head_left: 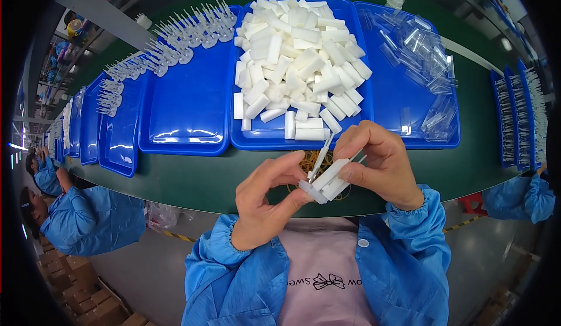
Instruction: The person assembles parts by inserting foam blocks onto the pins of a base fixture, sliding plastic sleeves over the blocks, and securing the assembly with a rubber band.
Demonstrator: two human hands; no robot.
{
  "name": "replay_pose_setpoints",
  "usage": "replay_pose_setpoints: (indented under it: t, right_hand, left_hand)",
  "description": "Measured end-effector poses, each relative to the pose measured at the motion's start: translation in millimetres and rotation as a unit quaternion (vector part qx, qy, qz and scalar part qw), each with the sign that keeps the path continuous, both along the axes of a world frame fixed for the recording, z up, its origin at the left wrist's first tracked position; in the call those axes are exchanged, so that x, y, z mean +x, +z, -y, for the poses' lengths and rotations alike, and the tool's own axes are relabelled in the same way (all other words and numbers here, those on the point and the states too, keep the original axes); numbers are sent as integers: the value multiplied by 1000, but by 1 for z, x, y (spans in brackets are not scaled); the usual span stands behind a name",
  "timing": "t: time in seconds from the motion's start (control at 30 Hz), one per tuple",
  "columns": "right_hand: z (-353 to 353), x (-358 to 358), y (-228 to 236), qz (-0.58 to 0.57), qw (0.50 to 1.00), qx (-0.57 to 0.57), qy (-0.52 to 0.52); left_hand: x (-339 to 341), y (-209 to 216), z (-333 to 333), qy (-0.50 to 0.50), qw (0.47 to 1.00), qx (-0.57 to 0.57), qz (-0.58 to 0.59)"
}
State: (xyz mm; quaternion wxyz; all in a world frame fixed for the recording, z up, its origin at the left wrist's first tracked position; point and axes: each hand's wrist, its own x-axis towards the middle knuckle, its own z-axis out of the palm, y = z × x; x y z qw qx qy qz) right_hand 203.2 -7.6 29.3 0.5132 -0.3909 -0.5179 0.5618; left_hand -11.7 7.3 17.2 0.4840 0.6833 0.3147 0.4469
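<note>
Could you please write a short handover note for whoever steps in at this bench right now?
Left hand: grip on the lower end of a small bundle of white plastic pieces.
Right hand: grip on the upper end of the same bundle.
Under the hands: yellow rubber bands on the green table.
Middle blue tray: heaped loose white pieces.
Right tray: clear plastic sleeves.
Left trays: rows of clear pronged parts.
Done: one bundle gathered in hand.
Left: the heap is still large.

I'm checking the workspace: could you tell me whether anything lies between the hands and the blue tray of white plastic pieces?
Nothing visible: only bare green table separates the white pieces both hands hold from the tray.
</note>
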Motion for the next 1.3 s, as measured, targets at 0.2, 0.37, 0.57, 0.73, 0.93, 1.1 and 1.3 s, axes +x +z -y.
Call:
replay_pose_setpoints:
  t: [0.2, 0.37, 0.57, 0.73, 0.93, 1.1, 1.3]
  right_hand:
    - [-40, 15, 10, 226, 956, 171, -79]
    - [-76, 18, -15, 557, 756, 303, -160]
    - [-73, 15, -15, 597, 734, 277, -166]
    - [-57, 14, -2, 318, 932, 113, -131]
    - [-45, 5, 3, -178, 977, -115, -6]
    - [-39, 2, 4, -234, 963, -130, 22]
    - [-40, 0, 4, -216, 969, -122, 16]
  left_hand:
    - [-5, -3, -4, -3, 991, -117, 62]
    - [-12, -7, -7, 22, 994, -102, 28]
    - [-16, -7, -9, 48, 992, -104, 53]
    - [-14, -6, -9, 41, 998, -35, 37]
    - [-6, 7, -6, -1, 997, 77, -5]
    - [-2, 8, -8, -10, 998, 61, 10]
    - [-4, 7, -10, -7, 997, 70, 21]
